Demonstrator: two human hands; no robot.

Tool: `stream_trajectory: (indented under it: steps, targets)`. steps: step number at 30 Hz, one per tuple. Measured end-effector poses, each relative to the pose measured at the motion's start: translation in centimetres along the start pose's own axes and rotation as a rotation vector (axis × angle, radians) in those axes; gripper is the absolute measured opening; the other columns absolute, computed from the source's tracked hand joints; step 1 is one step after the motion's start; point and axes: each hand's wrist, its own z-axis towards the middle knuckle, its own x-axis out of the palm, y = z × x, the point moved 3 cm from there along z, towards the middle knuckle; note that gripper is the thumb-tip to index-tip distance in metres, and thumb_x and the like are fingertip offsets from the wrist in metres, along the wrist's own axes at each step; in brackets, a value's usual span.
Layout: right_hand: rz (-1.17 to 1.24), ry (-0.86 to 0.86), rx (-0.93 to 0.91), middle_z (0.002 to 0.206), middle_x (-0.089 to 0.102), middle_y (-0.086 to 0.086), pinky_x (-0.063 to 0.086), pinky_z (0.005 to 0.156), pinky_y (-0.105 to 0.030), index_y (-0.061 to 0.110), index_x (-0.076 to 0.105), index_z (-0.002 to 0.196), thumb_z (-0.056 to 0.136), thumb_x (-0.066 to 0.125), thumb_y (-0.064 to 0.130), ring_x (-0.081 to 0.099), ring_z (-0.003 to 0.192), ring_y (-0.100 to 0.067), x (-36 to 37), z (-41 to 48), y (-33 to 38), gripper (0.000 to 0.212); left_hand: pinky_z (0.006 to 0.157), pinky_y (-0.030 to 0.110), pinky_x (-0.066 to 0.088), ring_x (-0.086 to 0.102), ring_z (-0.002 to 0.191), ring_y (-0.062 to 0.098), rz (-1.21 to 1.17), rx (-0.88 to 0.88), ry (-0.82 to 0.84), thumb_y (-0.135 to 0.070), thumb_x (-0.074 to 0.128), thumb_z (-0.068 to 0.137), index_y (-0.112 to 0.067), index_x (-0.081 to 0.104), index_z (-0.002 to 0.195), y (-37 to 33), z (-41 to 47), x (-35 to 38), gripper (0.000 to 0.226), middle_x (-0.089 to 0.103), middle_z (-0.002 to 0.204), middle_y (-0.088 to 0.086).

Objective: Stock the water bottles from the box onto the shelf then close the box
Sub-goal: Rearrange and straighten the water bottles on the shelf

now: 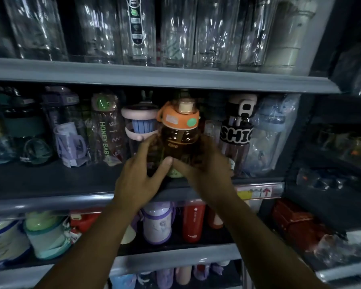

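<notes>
Head view: a person stocks an orange-capped bottle (179,138) onto the middle shelf (50,180), centre frame.
Left of centre: the left hand (138,180) holds the bottle's lower body, fingers wrapped round its side, thumb across the front.
Centre: the bottle is upright, close between a pink-lidded bottle (139,122) and a black-labelled bottle (237,134); its base is hidden by the hands.
Right of centre: the right hand (206,170) clasps the opposite side, fingers curled round it.
Handling: probably empty and light, made of stiff, smooth plastic; best gripped low on the body, not by the cap.
Box: out of frame.

Yellow price tag (258,191) with red arrow, red boxes (290,220) lower right
</notes>
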Motion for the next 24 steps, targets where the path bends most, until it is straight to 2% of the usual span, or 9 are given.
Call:
stream_trajectory:
  steps: [3,6,9,14,16,18,20,22,24]
  targets:
    - [-0.059,0.08,-0.026,0.132,0.062,0.01,0.053,0.1,-0.036,0.03,0.047,0.14,0.076,0.082,0.048,0.06,0.119,-0.006,0.7,-0.6,0.4,0.076,0.094,0.015,0.047,0.06,0.114,-0.009,-0.13,-0.003,0.0,-0.085,0.048,0.082,-0.04,0.041,0.146,-0.6,0.0,-0.1,0.078,0.062,0.122,-0.03]
    - [-0.065,0.202,-0.037,0.142,0.049,0.005,0.046,0.107,-0.029,0.03,0.036,0.15,0.081,0.081,0.035,0.05,0.126,-0.006,1.3,-1.3,1.0,0.083,0.098,0.017,0.047,0.06,0.119,-0.007,-0.291,-0.064,-0.008,-0.075,0.074,0.068,-0.04,0.041,0.142,-1.0,0.1,-0.1,0.088,0.062,0.128,-0.027]
    - [-0.083,0.293,-0.065,0.148,0.039,0.004,0.035,0.108,-0.02,0.03,0.026,0.156,0.085,0.075,0.013,0.041,0.131,-0.005,1.1,-1.6,1.9,0.088,0.091,0.01,0.049,0.062,0.114,-0.009,-0.34,-0.09,-0.029,-0.058,0.087,0.051,-0.033,0.044,0.139,-1.1,0.2,-0.6,0.1,0.065,0.125,-0.02]
    - [0.075,0.298,0.048,0.135,0.054,0.002,0.049,0.086,-0.01,0.017,0.047,0.146,0.088,0.056,-0.012,0.059,0.113,-0.01,0.6,-1.0,1.6,0.066,0.092,0.02,0.053,0.066,0.112,-0.001,-0.303,-0.061,-0.06,-0.058,0.086,0.055,-0.028,0.053,0.134,0.4,-0.2,-3.3,0.091,0.07,0.119,-0.021]
    - [0.047,0.163,0.094,0.131,0.061,-0.003,0.052,0.08,-0.011,0.012,0.055,0.137,0.091,0.057,-0.009,0.063,0.106,-0.011,0.5,-0.5,0.9,0.051,0.09,0.017,0.05,0.065,0.111,-0.005,-0.297,-0.045,-0.101,-0.06,0.084,0.056,-0.038,0.051,0.13,0.9,-0.2,-4.5,0.084,0.068,0.117,-0.027]
    - [-0.031,0.072,0.116,0.113,0.065,0.001,0.056,0.08,-0.02,0.014,0.062,0.122,0.093,0.063,0.001,0.065,0.099,-0.013,0.6,0.6,0.3,0.032,0.098,0.027,0.051,0.063,0.118,0.001,-0.321,-0.024,-0.137,-0.06,0.086,0.057,-0.043,0.046,0.13,1.4,-0.3,-4.9,0.085,0.065,0.126,-0.021]
    - [-0.08,0.034,0.161,0.093,0.065,0.008,0.053,0.074,-0.018,0.023,0.062,0.099,0.093,0.067,0.007,0.068,0.095,-0.018,1.2,2.2,-0.2,0.018,0.102,0.034,0.051,0.062,0.123,0.009,-0.359,-0.013,-0.144,-0.065,0.088,0.058,-0.04,0.043,0.134,1.9,-0.4,-4.7,0.092,0.063,0.132,-0.013]
    - [-0.13,0.016,0.213,0.1,0.071,0.0,0.046,0.07,-0.016,0.017,0.065,0.104,0.091,0.072,0.015,0.069,0.1,-0.021,2.3,4.4,-1.7,0.015,0.1,0.026,0.051,0.062,0.122,0.004,-0.367,-0.006,-0.126,-0.067,0.087,0.058,-0.035,0.042,0.137,2.1,-0.4,-4.5,0.096,0.063,0.129,-0.023]
    - [-0.218,0.032,0.261,0.118,0.071,-0.008,0.041,0.071,-0.013,0.008,0.064,0.123,0.089,0.076,0.024,0.066,0.111,-0.024,3.6,6.4,-3.3,0.04,0.096,0.015,0.049,0.061,0.119,-0.003,-0.35,0.011,-0.104,-0.059,0.086,0.059,-0.039,0.042,0.135,2.2,-0.4,-4.4,0.091,0.062,0.123,-0.036]
